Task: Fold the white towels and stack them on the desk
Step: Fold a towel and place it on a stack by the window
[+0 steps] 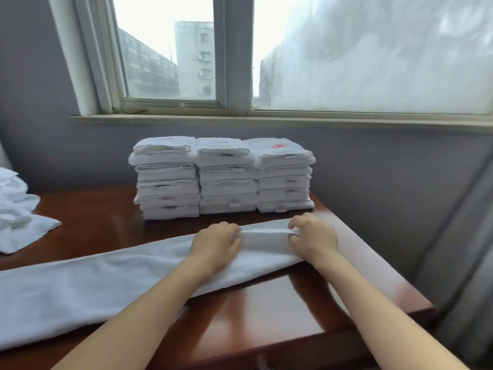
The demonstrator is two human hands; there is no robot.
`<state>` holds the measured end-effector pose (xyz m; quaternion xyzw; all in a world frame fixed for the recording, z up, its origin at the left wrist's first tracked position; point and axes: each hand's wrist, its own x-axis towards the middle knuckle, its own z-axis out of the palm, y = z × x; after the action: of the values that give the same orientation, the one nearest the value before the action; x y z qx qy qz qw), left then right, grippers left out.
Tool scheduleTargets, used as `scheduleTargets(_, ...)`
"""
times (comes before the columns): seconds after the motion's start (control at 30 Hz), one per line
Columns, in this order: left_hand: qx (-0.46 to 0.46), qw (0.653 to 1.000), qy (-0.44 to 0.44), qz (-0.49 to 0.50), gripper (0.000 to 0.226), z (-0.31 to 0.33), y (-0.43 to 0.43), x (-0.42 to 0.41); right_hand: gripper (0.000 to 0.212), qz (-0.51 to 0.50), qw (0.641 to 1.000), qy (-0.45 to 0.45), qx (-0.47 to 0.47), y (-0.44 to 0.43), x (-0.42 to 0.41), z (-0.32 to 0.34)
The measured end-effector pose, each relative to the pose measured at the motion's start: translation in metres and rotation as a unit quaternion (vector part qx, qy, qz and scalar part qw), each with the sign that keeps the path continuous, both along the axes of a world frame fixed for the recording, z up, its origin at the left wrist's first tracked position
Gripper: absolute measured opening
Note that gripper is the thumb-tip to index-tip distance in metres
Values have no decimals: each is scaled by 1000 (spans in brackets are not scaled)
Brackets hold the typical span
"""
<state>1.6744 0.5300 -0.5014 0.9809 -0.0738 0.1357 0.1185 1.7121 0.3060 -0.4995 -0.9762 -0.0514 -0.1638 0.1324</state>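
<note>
Long white terry towel [93, 279] lies across glossy reddish-brown wooden worktop [266, 303]. Left hand [216, 244] and right hand [313, 236], fingers curled, pinch its raised right-end fold. 3 stacks folded white towels [224, 177] behind.

place: plain indoor room | cues: wooden desk [266, 303]; window [233, 62] onto apartment blocks [194, 57]; folded towel stacks [226, 180]

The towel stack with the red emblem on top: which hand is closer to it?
Right. The right hand pinches the long towel just in front of the red-emblem stack; the left hand grips it further left, before the middle stack.
</note>
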Motion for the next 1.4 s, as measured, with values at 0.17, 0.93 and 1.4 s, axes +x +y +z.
scheduleTargets(0.17,-18,1000,-14,4,22,1,-14,16,14,12,969,37,242,-22,6,6)
scheduleTargets(0.93,-50,969,-214,-109,17,-7,-43,23,33,-26,994,-110,3,-23,4,-3)
scheduleTargets(1.4,77,987,129,-59,62,-29,-21,21,58,66,986,153,-21,6,10,-27)
